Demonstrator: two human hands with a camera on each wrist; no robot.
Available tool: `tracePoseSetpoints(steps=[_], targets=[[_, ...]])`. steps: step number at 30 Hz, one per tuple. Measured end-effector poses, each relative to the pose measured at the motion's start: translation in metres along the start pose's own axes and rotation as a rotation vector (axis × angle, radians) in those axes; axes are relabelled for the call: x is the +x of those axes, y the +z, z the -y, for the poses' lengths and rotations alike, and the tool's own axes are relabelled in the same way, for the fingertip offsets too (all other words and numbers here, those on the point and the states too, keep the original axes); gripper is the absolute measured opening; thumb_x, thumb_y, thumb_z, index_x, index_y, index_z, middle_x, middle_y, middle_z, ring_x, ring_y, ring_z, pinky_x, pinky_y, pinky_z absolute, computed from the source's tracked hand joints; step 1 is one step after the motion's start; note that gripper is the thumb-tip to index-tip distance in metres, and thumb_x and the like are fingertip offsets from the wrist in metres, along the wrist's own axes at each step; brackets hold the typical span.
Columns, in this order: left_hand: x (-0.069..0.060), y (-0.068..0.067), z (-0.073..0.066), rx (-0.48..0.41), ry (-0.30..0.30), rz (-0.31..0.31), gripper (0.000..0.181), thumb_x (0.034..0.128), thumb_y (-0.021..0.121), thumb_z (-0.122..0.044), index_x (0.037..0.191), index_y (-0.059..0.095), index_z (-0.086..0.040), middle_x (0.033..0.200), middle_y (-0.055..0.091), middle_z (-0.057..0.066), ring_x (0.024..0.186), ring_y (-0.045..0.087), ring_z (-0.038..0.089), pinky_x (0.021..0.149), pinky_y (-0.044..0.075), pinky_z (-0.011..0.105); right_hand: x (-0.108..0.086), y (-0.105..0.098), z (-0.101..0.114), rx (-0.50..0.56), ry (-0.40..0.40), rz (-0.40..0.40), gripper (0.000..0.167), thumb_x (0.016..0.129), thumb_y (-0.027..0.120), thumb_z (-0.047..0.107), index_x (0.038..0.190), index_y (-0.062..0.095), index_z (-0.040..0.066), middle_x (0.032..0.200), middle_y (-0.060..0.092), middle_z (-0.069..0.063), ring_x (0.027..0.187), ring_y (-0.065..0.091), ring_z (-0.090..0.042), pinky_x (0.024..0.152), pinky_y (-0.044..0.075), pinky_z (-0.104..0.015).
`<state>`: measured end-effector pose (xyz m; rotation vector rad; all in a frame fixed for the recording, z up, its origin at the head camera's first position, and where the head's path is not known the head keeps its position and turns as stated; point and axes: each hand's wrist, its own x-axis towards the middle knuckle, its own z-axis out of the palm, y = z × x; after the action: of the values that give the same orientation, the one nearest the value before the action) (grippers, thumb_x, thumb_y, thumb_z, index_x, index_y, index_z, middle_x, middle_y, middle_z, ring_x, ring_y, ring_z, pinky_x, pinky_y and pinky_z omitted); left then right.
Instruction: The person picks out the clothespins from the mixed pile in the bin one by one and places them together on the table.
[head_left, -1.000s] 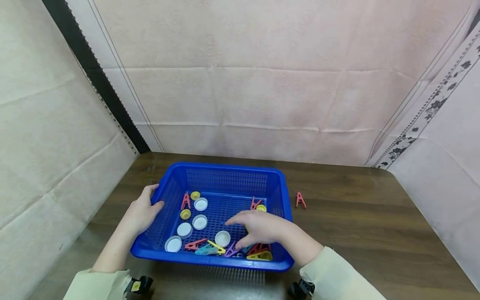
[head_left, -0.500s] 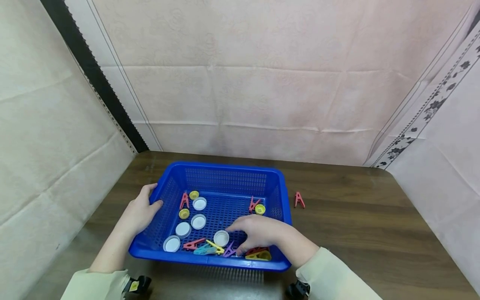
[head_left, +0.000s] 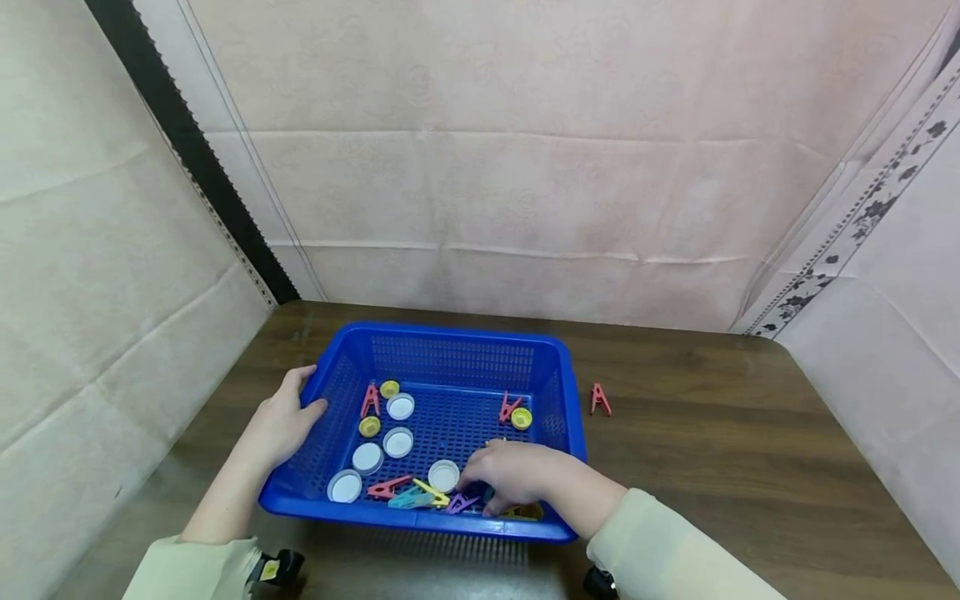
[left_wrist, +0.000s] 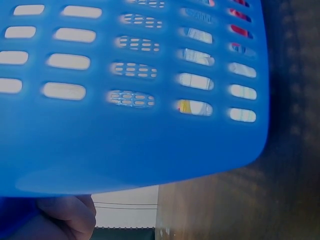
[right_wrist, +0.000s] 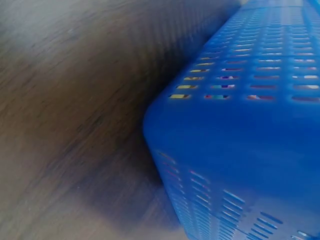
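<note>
A blue plastic basket [head_left: 457,330] holds white caps [head_left: 400,407], small yellow caps [head_left: 521,418] and coloured clothespins. My left hand [head_left: 281,423] grips its left rim; part of that hand [left_wrist: 70,215] shows below the rim in the left wrist view. Inside the front right of the basket, my right hand [head_left: 517,473] reaches down with bent fingers among clothespins. Beside its fingertips lie a purple clothespin [head_left: 461,503] and a white cap [head_left: 444,476]. Whether it pinches anything is hidden. The right wrist view shows only the basket's outer wall [right_wrist: 240,130] and the table.
A red clothespin [head_left: 599,399] lies on the wooden table [head_left: 712,442], right of the basket. Pale cloth [head_left: 487,192] hangs behind and at both sides. Red, blue and yellow clothespins [head_left: 408,497] lie along the basket's front.
My right hand has sunk lower toward the basket's front right, its fingers more bent, and now covers the red clothespins there. My left hand stays on the rim.
</note>
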<state>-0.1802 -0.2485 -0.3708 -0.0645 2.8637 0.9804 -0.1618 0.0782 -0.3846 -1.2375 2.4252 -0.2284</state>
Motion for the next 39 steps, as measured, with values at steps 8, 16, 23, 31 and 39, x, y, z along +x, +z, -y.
tracePoseSetpoints(steps=[8, 16, 23, 31, 39], targets=[[0.0006, 0.0002, -0.0001, 0.002, -0.004, 0.001, 0.063, 0.0985, 0.046, -0.028, 0.146, 0.015, -0.001, 0.136, 0.036, 0.036, 0.113, 0.045, 0.055, 0.084, 0.041, 0.067, 0.0016, 0.0015, 0.0021, -0.092, -0.034, -0.011, 0.044, 0.08, 0.075, 0.022, 0.122, 0.062, 0.026, 0.12, 0.06, 0.011, 0.112, 0.052, -0.011, 0.094, 0.043, -0.027], [0.0007, -0.0003, -0.0004, 0.007, -0.001, 0.005, 0.064, 0.0986, 0.046, -0.03, 0.146, 0.015, -0.001, 0.136, 0.036, 0.036, 0.113, 0.046, 0.055, 0.082, 0.042, 0.067, 0.003, 0.003, 0.0032, -0.135, -0.04, -0.008, 0.028, 0.08, 0.074, 0.022, 0.108, 0.068, 0.024, 0.1, 0.063, 0.018, 0.087, 0.05, -0.003, 0.075, 0.043, -0.017], [0.0008, -0.0006, 0.0, 0.01, 0.002, 0.003, 0.064, 0.0985, 0.046, -0.029, 0.146, 0.016, -0.001, 0.135, 0.036, 0.036, 0.112, 0.046, 0.055, 0.082, 0.042, 0.067, 0.0059, 0.0043, 0.0011, -0.028, -0.047, 0.004, 0.021, 0.082, 0.073, 0.02, 0.103, 0.068, 0.023, 0.094, 0.063, 0.018, 0.083, 0.05, -0.001, 0.072, 0.043, -0.017], [0.0008, -0.0002, 0.0007, 0.011, 0.007, -0.002, 0.063, 0.0985, 0.046, -0.03, 0.146, 0.016, -0.001, 0.135, 0.037, 0.036, 0.112, 0.046, 0.055, 0.083, 0.042, 0.067, 0.0069, 0.0044, 0.0013, -0.008, -0.035, 0.02, 0.023, 0.082, 0.072, 0.018, 0.104, 0.068, 0.023, 0.098, 0.063, 0.017, 0.088, 0.051, -0.002, 0.078, 0.044, -0.02], [0.001, 0.0005, 0.0015, 0.008, 0.008, -0.005, 0.063, 0.0985, 0.046, -0.029, 0.146, 0.016, -0.001, 0.135, 0.037, 0.036, 0.112, 0.047, 0.055, 0.082, 0.042, 0.067, 0.0099, 0.0047, 0.0016, -0.078, -0.031, -0.01, 0.021, 0.08, 0.071, 0.018, 0.101, 0.069, 0.023, 0.093, 0.062, 0.015, 0.087, 0.054, -0.004, 0.079, 0.047, -0.023]])
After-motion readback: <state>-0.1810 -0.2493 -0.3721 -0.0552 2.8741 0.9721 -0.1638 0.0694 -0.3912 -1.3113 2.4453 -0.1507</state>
